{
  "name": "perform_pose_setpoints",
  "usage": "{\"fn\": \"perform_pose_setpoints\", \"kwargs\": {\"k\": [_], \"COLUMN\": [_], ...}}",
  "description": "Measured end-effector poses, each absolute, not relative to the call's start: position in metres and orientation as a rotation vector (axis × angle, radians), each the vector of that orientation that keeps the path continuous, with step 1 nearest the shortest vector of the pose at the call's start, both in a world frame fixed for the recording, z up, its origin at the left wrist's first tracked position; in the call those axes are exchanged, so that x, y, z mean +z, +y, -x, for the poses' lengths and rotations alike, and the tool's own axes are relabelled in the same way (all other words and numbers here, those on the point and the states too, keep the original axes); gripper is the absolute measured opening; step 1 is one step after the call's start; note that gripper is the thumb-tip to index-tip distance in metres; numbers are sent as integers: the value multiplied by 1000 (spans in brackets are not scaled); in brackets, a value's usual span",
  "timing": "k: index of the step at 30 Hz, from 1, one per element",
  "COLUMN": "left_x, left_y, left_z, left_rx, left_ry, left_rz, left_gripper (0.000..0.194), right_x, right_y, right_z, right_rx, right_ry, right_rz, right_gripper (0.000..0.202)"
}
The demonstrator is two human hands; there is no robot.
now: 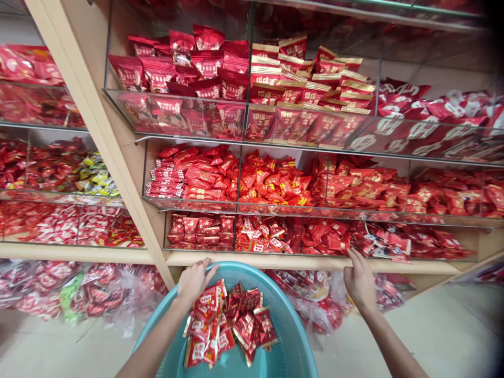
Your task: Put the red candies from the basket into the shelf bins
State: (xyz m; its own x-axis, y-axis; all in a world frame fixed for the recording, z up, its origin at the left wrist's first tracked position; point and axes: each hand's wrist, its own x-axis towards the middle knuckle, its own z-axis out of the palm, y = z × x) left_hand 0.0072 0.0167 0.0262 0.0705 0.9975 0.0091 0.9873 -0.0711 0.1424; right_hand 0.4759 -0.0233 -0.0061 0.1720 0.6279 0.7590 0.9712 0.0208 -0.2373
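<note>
A teal plastic basket (301,336) stands below the shelves with several red and gold candy packets (246,325) lying inside it. At its far rim is my left hand (192,283), thumb toward the inside and fingers over the edge, closed on the rim. My right hand (359,281) is to the right of the basket, in front of the bottom shelf board. Its index finger reaches up to the lower edge of the red candy packets (325,235), and the thumb stands apart. I see nothing held in it; the other fingers are partly curled.
Tiered wooden shelves (252,258) with clear dividers and front panels hold red candy packets. A slanted wooden post (98,142) separates the left shelves. Under them, bulging plastic bags of packets (114,294) lie on the tiled floor (444,325).
</note>
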Motion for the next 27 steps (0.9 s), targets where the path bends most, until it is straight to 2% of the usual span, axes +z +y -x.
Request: {"fn": "perform_pose_setpoints", "kwargs": {"k": [5,10,14,19,27], "left_x": [22,23,25,22,18], "left_y": [19,18,17,16,18], "left_z": [-6,-7,-7,-5,-4], "left_rx": [183,175,167,182,166], "left_ry": [2050,2057,2047,2044,2047], "left_rz": [-2269,-2254,-2259,-2282,-2303], "left_gripper": [44,44,44,44,44], "right_x": [30,59,63,61,70], "right_y": [-19,14,56,86,82], "right_z": [-435,-360,-320,-301,-295], "right_rx": [-598,-302,-181,-263,-344], "right_ry": [-1678,-1965,-1932,-1929,-1859], "right_rz": [1497,1351,1569,1935,2058], "right_gripper": [41,35,33,43,42]}}
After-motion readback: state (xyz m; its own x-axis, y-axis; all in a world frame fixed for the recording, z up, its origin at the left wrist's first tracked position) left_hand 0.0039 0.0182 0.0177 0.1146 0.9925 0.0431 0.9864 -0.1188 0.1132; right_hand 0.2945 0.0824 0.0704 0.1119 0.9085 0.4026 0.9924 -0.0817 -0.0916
